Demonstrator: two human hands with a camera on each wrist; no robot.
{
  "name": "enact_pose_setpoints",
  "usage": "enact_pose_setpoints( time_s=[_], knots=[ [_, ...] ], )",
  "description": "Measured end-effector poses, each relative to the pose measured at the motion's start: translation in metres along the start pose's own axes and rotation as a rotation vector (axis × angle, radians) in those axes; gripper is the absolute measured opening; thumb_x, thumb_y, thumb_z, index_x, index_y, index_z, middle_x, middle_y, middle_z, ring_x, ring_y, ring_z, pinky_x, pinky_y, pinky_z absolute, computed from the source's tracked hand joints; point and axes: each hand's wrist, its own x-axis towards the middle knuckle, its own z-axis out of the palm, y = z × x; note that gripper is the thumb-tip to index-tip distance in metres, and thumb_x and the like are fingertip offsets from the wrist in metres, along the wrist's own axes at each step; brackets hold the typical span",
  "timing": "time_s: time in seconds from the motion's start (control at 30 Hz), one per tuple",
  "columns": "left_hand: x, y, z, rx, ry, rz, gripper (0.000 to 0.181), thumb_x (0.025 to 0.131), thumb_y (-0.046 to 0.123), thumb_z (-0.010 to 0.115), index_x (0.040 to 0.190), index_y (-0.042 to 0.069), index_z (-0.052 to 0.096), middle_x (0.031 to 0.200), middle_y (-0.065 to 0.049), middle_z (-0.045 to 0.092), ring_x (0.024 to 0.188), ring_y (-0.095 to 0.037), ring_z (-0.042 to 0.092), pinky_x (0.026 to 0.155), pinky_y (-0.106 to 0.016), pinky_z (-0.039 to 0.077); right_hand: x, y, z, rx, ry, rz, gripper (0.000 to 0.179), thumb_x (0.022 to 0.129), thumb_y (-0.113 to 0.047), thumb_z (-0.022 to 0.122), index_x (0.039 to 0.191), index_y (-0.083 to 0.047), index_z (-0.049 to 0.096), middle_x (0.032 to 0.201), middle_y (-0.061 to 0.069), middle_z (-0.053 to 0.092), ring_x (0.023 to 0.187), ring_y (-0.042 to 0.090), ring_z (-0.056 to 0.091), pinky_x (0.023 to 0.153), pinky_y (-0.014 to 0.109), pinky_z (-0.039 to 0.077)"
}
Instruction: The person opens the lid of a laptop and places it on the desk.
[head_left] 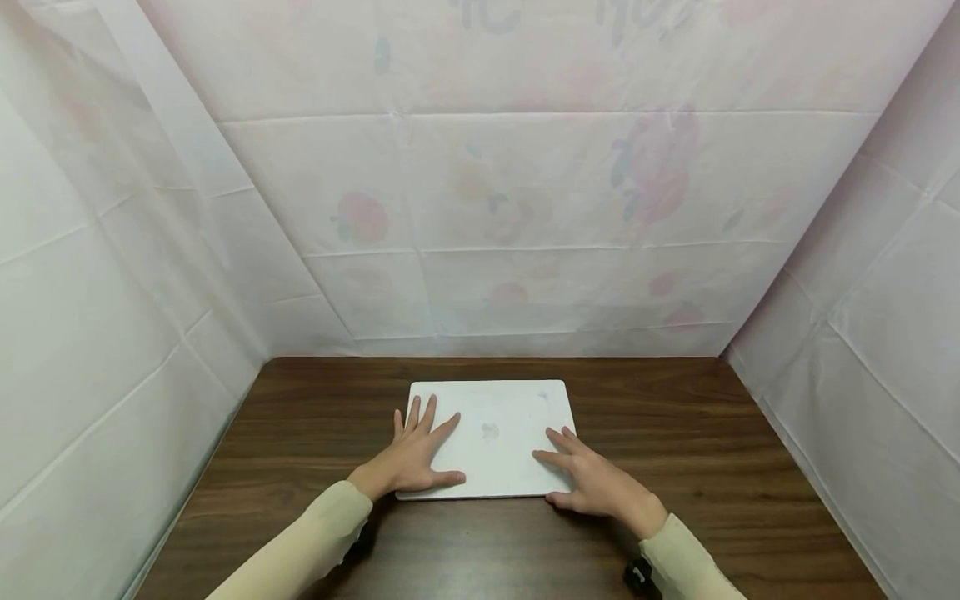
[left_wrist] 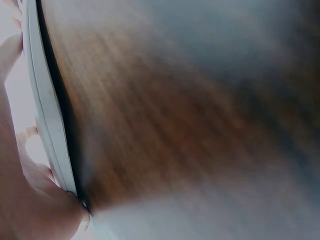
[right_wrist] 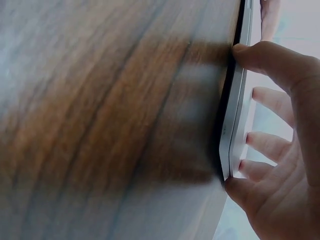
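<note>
A closed silver-white laptop [head_left: 498, 467] with a grey logo mid-lid lies flat on the wooden table. Over its left part my left hand [head_left: 411, 460] is spread, fingers pointing away and thumb on the lid near the front edge. At the right front corner is my right hand [head_left: 600, 483], its fingers spread over the lid's right side and the thumb at the front edge. In the right wrist view the thumb [right_wrist: 257, 56] touches that edge, while several fingertips [right_wrist: 257, 142] rest on the lid. The left wrist view shows the laptop's edge [left_wrist: 50, 107] beside the hand.
Dark wood-grain table [head_left: 315, 417] surrounds the laptop. A pale printed sheet [head_left: 525, 208] hangs behind it, with more white sheeting [head_left: 97, 333] along both sides. A dark device [head_left: 639, 575] sits at the right wrist.
</note>
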Motion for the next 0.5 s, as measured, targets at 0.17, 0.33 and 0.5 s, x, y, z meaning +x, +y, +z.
enact_pose_setpoints(
  time_s=[0.17, 0.33, 0.5],
  knots=[
    [0.0005, 0.001, -0.0001, -0.003, 0.004, 0.008, 0.101, 0.086, 0.078, 0.062, 0.164, 0.023, 0.029, 0.17, -0.028, -0.003, 0.154, -0.055, -0.013, 0.113, -0.082, -0.006, 0.0, -0.0006, -0.0013, 0.006, -0.019, 0.018, 0.06, 0.091, -0.032, 0.078, 0.146, -0.015, 0.061, 0.164, 0.022, 0.036, 0.152, 0.049, 0.03, 0.11, 0.057, 0.046],
    [0.0004, 0.0029, -0.0001, 0.001, 0.006, 0.006, 0.102, 0.086, 0.077, 0.062, 0.164, 0.023, 0.029, 0.17, -0.028, -0.003, 0.154, -0.055, -0.013, 0.113, -0.082, -0.006, -0.0006, -0.0005, -0.0015, 0.005, -0.018, 0.02, 0.059, 0.09, -0.031, 0.079, 0.145, -0.016, 0.061, 0.164, 0.021, 0.036, 0.152, 0.049, 0.03, 0.111, 0.057, 0.044],
    [-0.0005, 0.0035, -0.0007, -0.004, 0.0, 0.003, 0.101, 0.086, 0.077, 0.061, 0.165, 0.023, 0.027, 0.17, -0.028, -0.005, 0.154, -0.053, -0.015, 0.113, -0.081, -0.008, -0.0005, 0.0008, -0.0009, 0.015, -0.018, 0.023, 0.06, 0.09, -0.032, 0.079, 0.145, -0.016, 0.061, 0.164, 0.021, 0.035, 0.152, 0.049, 0.029, 0.112, 0.058, 0.043]
  ],
)
